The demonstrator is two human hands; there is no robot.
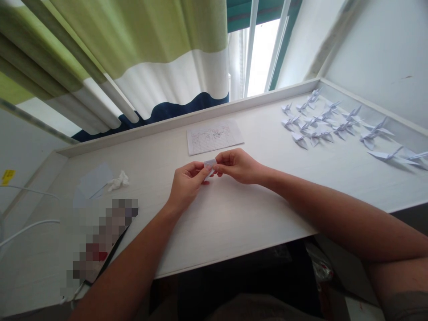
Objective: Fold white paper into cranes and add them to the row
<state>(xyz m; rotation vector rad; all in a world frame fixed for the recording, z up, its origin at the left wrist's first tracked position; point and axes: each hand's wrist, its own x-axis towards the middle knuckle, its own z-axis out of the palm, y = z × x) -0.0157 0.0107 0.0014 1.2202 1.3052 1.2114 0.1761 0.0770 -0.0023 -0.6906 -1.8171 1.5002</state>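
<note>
A small folded piece of white paper point(210, 164) is pinched between both my hands above the middle of the white desk point(234, 214). My left hand point(186, 183) grips its left end with thumb and fingers closed. My right hand point(238, 166) pinches its right end the same way. Most of the paper is hidden by my fingers.
Several folded white paper cranes point(334, 122) stand in rows at the desk's far right. A printed sheet point(214, 137) lies just beyond my hands. At the left lie a pale paper sheet point(93, 182), a crumpled scrap point(118, 181) and white cables point(26, 227). A striped curtain point(133, 58) hangs behind.
</note>
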